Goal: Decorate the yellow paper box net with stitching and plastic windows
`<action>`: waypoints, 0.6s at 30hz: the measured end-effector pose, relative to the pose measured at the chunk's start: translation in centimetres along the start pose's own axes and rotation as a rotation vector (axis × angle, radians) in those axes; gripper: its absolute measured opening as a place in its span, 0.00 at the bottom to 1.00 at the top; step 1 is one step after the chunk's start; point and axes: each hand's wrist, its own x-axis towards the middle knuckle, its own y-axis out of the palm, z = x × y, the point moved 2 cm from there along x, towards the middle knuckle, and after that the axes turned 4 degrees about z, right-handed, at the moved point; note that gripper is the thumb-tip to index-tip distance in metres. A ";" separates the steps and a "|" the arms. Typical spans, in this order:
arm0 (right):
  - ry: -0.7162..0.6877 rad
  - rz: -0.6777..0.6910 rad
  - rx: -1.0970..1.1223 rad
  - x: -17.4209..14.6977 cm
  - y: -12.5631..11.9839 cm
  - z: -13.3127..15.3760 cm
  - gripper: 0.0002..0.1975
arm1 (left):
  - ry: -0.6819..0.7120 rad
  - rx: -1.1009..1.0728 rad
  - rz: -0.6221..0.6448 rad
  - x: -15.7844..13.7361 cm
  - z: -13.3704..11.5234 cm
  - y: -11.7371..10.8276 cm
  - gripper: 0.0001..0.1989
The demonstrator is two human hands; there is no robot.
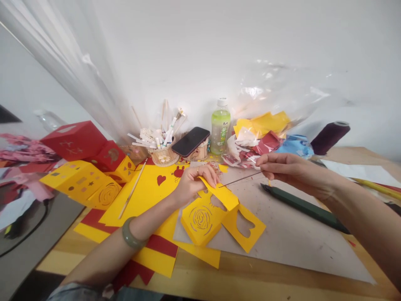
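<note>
My left hand (196, 182), with a green bangle on its wrist, pinches the upper edge of a yellow paper box (208, 234). The box has a rose-like pattern cut into one face, and a flap with a shaped opening spreads to its right. A dark thread (241, 179) stretches from the top of the box to my right hand (286, 169), which is closed on its far end. Whether a needle is at either end of the thread cannot be made out. Beneath the box lies a greyish board (294, 246).
A dark green cutter (307, 207) lies below my right hand. At the back stand a drink bottle (220, 129), a phone (191, 141) on a basket and a purple thread spool (328, 138). Red boxes (75, 140), yellow boxes (84, 184) and yellow sheets (134, 192) fill the left.
</note>
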 end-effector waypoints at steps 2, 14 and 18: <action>0.016 -0.003 -0.021 -0.2 -0.2 -0.2 0.12 | 0.005 0.013 0.010 0.0 0.2 -0.1 0.07; -0.073 -0.011 -0.128 -1.7 0.5 0.4 0.10 | -0.143 0.571 0.678 0.2 -2.7 -0.1 0.21; -0.078 0.039 -0.174 -1.9 1.5 0.6 0.11 | -0.279 0.661 0.692 0.8 -4.2 0.7 0.17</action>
